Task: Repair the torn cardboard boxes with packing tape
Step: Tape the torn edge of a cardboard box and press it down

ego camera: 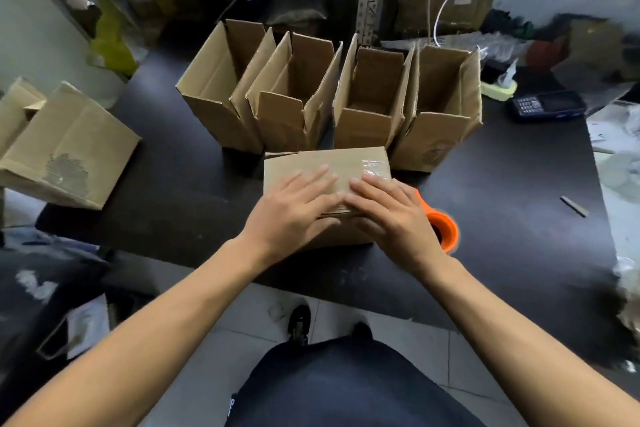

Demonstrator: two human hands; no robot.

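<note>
Both flat hands, left [294, 204] and right [388, 208], side by side atop closed brown box [304, 163], glossy tape [375, 168] across it.

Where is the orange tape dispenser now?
In the head view, the orange tape dispenser stands on the dark table, just right of the right hand and the closed box.

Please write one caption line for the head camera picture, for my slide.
Both hands, left and right, press flat on a taped brown cardboard box before four open cardboard boxes.
</note>
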